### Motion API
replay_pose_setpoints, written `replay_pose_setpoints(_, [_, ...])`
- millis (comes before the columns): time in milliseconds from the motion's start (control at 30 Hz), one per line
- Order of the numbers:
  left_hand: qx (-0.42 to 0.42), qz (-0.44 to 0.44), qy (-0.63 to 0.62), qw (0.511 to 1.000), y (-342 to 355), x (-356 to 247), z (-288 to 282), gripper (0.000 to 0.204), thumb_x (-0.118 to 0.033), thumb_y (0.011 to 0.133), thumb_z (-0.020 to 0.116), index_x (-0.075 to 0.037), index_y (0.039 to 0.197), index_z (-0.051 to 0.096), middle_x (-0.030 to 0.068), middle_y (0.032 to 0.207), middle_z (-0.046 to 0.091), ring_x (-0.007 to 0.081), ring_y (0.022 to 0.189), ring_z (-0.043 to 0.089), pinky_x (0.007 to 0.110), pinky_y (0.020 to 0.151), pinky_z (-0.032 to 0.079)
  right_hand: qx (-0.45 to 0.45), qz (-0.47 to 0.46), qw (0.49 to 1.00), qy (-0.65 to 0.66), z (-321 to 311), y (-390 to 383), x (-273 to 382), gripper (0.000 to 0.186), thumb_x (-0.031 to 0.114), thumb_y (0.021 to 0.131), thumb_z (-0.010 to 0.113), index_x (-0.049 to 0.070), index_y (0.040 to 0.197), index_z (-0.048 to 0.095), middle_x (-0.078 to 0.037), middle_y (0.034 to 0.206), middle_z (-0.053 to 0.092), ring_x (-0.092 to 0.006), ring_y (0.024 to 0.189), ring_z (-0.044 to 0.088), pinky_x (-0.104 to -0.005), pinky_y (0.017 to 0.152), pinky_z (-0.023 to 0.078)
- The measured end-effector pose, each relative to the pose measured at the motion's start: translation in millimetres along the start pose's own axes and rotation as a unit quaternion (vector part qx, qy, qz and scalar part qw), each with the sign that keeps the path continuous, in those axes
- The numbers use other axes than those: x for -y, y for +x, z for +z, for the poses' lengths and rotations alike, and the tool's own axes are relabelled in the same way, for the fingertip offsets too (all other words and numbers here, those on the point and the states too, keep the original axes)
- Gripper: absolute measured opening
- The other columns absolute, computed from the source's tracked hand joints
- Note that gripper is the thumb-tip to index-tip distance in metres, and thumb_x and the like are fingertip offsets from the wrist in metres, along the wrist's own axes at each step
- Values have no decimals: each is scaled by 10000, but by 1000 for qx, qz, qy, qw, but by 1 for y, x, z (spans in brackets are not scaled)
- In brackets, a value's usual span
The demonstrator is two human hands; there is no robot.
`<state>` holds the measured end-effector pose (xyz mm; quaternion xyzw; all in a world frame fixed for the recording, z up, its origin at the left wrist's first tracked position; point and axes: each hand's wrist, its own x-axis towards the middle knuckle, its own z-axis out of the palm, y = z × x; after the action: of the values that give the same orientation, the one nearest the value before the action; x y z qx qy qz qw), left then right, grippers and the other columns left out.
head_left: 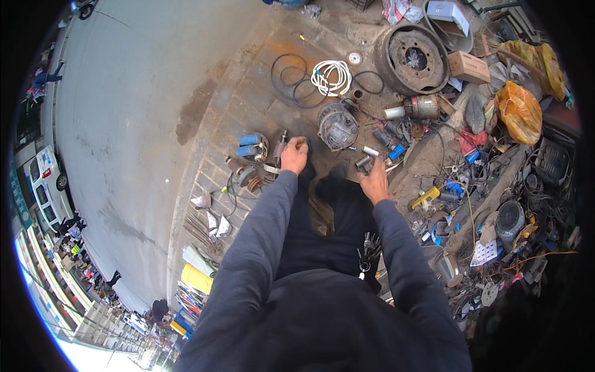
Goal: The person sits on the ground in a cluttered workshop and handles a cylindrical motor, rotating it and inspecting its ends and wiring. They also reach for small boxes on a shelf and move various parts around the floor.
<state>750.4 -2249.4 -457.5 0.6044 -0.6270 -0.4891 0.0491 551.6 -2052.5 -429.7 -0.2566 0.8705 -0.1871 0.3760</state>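
Two hands engaged: your left hand point(295, 155) is clenched on something unidentifiable; the grey motor housing point(338, 126) lies at its two o'clock, nearer than your right hand point(374, 181), which grips a small metal part point(364, 163).

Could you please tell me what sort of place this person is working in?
Probably an open-air roadside repair or scrap stall. A rusty wheel drum, a grey motor housing and coils of cable lie on brick paving beside a road, with a white car parked at its far side.

two hands point(295, 154), one rusty wheel drum point(411, 59)
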Motion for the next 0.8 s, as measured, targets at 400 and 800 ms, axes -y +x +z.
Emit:
replay_pose_setpoints(400, [186, 133, -226, 947, 130, 38, 108, 439, -251, 1076, 456, -4, 1415, 585, 150, 1416, 622, 262, 1341, 550, 343, 1144, 385, -94, -284, 949, 104, 103, 124, -37, 1326, 532, 695, 904, -35, 1614, 135, -283, 1651, 221, -442, 1521, 265, -524, 1237, 245])
replay_pose_setpoints(800, [234, 65, -427, 871, 150, 51, 131, 386, -94, 991, 486, 33, 1316, 652, 106, 1239, 683, 162, 1101, 622, 280, 982, 477, -229, -223, 921, 224, 136, 135, -17, 570, 192, 963, 661, -32, 1452, 472, -206, 1412, 544, -293, 1300, 536, -395, 1126, 406])
